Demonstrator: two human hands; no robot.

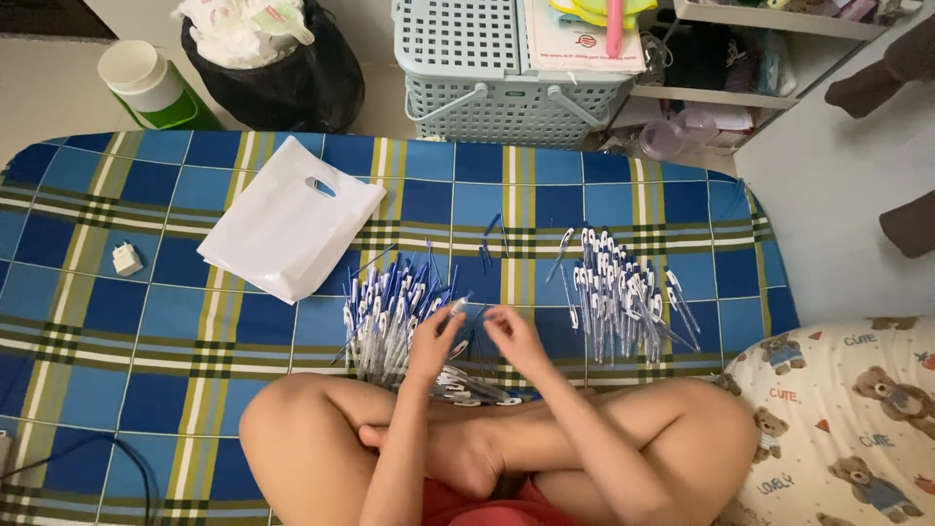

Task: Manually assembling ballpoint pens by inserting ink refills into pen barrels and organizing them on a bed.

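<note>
Clear pen (458, 306) pinched in left hand (435, 336)

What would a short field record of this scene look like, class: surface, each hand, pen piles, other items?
surface: blue plaid mat
left hand: holds a pen by its tip end
right hand: fingers curled beside the left; contents unclear
left pile: blue-and-clear pens, loosely fanned
right pile: similar pens, lined up
other items: white plastic bag, small white plug, grey basket
</note>
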